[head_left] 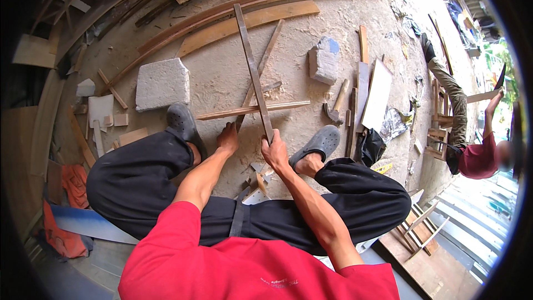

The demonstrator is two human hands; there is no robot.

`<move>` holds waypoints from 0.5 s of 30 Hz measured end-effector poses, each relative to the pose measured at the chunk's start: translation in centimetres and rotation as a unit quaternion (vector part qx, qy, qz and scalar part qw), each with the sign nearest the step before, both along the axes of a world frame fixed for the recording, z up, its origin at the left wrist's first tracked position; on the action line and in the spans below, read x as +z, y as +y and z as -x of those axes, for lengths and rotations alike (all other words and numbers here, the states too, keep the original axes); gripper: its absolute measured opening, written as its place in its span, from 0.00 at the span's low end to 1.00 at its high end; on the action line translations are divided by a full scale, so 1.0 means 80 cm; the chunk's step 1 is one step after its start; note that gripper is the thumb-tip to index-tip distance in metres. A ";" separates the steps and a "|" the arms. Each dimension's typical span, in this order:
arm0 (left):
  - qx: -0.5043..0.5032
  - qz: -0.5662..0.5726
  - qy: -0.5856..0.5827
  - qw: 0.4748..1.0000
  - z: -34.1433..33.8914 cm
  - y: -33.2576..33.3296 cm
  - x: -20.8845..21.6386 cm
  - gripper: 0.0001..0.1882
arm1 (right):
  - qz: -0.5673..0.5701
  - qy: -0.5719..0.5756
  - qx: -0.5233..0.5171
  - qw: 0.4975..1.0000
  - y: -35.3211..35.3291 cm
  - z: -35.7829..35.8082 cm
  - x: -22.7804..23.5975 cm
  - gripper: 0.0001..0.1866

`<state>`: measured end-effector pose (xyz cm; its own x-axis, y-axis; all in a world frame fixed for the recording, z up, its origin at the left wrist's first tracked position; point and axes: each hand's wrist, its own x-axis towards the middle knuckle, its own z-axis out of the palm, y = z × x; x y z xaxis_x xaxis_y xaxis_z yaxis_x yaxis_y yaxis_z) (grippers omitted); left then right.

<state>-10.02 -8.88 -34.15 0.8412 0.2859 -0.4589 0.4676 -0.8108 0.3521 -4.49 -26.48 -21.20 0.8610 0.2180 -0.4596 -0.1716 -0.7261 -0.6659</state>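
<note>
My right hand is closed around the near end of a long dark wooden strip, which reaches away and slightly left. Curled fingers of my left hand grip the near end of a second wooden strip, which slants away to the right. The two strips cross each other beyond my hands, the right-hand one on top. A thinner reddish wooden piece lies crosswise on the ground under them. A short stub of wood sits near the crossing.
A pale block and a smaller blue-marked block flank the strips. A hammer lies right, beside several boards. Long planks lie farther off. Between my legs are metal pieces. Another person holds a saw far right.
</note>
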 end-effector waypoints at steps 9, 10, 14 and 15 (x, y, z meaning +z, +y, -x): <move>0.243 0.467 -0.090 0.846 -0.043 -0.013 -0.021 0.66 | 0.006 -0.003 -0.001 1.000 -0.008 0.003 0.000 0.15; 0.280 0.502 -0.107 0.812 -0.046 -0.019 -0.021 0.70 | 0.007 -0.005 -0.001 1.000 -0.009 0.002 -0.001 0.15; 0.445 0.532 -0.194 0.693 -0.058 -0.029 -0.016 0.75 | 0.008 -0.006 0.011 1.000 -0.008 0.003 -0.004 0.15; 0.473 0.561 -0.215 0.644 -0.070 -0.034 0.008 0.74 | 0.010 -0.008 0.010 1.000 -0.011 0.002 -0.008 0.15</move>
<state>-4.45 -11.63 -33.53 0.6518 0.4556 -0.6063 0.2296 0.6434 0.7303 -4.65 -27.39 -21.83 0.8634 0.2264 -0.4508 -0.1471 -0.7418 -0.6543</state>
